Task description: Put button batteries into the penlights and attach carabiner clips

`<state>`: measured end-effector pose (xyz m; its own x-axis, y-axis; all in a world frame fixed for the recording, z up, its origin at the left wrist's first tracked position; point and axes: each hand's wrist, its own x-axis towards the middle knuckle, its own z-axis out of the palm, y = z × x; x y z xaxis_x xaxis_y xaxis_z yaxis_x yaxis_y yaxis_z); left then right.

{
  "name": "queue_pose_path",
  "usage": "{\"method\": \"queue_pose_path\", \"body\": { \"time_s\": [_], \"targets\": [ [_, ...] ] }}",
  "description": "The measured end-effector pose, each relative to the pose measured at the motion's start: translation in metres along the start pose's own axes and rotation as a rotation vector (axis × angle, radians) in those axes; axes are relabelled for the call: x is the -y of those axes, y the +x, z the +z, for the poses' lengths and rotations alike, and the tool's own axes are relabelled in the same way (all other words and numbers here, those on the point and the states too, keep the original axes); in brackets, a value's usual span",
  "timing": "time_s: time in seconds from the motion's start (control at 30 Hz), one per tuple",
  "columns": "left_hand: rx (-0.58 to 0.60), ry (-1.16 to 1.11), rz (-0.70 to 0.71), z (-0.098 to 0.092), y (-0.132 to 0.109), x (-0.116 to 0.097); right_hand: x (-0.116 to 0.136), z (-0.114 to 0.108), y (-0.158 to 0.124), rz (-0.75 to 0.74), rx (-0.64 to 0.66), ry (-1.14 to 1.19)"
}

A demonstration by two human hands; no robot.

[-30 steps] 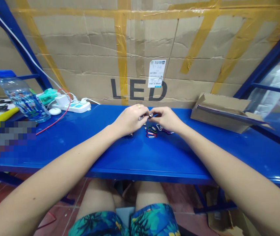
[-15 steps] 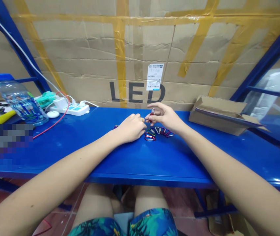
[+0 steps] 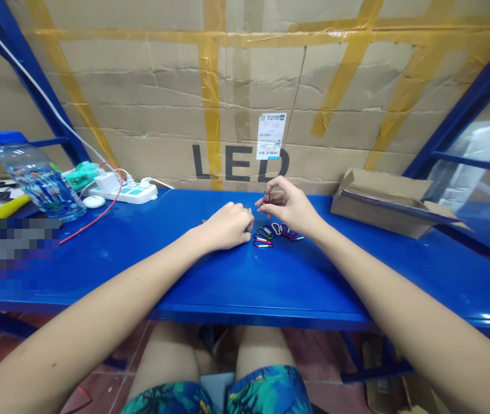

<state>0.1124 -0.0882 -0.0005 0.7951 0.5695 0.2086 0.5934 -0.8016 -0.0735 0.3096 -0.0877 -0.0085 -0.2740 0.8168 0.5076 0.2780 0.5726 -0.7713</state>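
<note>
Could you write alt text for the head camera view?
A person's right hand pinches a small red cylinder above colourful mini carabiners on a blue metal bench, with the left hand resting beside them. Behind stand a water bottle and a power strip.

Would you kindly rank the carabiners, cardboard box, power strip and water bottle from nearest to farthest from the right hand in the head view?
From the right hand:
1. Carabiners, just below it.
2. Cardboard box, to its right.
3. Power strip, far left.
4. Water bottle, farthest left.
</note>
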Motion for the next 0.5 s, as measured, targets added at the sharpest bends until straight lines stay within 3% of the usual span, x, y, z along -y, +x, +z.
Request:
{"method": "queue_pose_path", "body": {
  "time_s": [0.13, 0.33, 0.4, 0.5],
  "targets": [
    [-0.060, -0.036, -0.010, -0.002, -0.002, 0.005, -0.004, -0.003, 0.000, -0.023, 0.002, -0.051],
    [-0.533, -0.122, 0.047, -0.004, -0.002, 0.016, -0.002, -0.002, -0.001, -0.035, 0.057, -0.216],
    [-0.625, -0.137, 0.114, -0.003, -0.001, 0.017, 0.000, 0.000, -0.001, -0.069, 0.065, -0.256],
    [-0.674, -0.135, 0.182, 0.000, 0.001, 0.015, 0.003, 0.002, -0.002, -0.115, 0.079, -0.293]
  ]
}}
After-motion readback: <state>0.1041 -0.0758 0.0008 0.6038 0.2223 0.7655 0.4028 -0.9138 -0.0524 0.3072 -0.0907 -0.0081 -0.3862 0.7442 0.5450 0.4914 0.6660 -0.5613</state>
